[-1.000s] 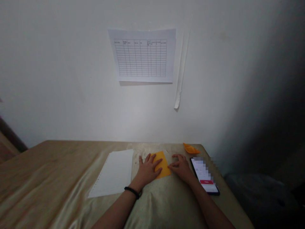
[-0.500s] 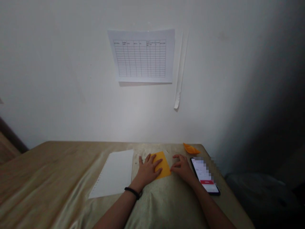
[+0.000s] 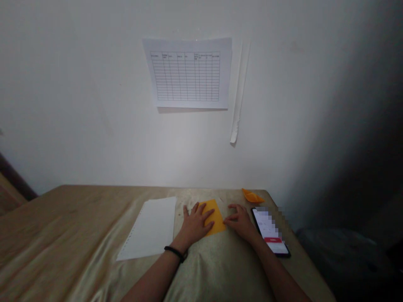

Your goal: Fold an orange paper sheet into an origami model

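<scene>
A yellow-orange sheet of paper [image 3: 217,214] lies flat on the cloth-covered surface. My left hand [image 3: 195,223] presses on its left part, palm down with fingers spread, and hides that side. A dark band circles my left wrist. My right hand [image 3: 239,220] is at the sheet's right edge, its fingers bent and apart. One fingertip of it touches the edge near the lower right corner. Up and to the right sits a folded orange paper boat [image 3: 252,196]. Beside my right hand lies a phone [image 3: 270,233] with its screen lit.
White paper sheets [image 3: 151,228] with punched holes lie left of my hands. The shiny beige cloth [image 3: 78,235] is wrinkled on the left. Behind stands a white wall [image 3: 94,84], with a printed table sheet [image 3: 189,75] and a loose white strip [image 3: 238,100] on it.
My right fingertip has slid slightly left and up along the paper's right edge. My left hand stays in place on the sheet.
</scene>
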Demonstrator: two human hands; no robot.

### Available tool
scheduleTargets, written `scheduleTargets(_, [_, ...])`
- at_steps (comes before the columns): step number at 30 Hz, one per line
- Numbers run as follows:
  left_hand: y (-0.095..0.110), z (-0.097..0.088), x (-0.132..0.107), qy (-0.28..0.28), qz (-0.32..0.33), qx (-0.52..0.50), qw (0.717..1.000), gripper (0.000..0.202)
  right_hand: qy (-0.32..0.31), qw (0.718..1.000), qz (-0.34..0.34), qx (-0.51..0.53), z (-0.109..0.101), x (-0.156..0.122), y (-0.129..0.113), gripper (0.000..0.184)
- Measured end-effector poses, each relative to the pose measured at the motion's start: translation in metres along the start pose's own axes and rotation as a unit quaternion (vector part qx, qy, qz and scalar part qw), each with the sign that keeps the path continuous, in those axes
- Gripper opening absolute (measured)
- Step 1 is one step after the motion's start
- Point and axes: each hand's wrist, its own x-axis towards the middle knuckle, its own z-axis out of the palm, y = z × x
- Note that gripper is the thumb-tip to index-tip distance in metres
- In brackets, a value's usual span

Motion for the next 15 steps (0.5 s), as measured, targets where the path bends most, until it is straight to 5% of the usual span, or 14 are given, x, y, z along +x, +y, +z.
scheduleTargets(15, [0.0021,-0.0021,0.0000,-0.003,-0.013,0.006,1.000,0.050,-0.014,1.000,0.022,-0.010,-0.0005,0.0001,0.0005,0.007])
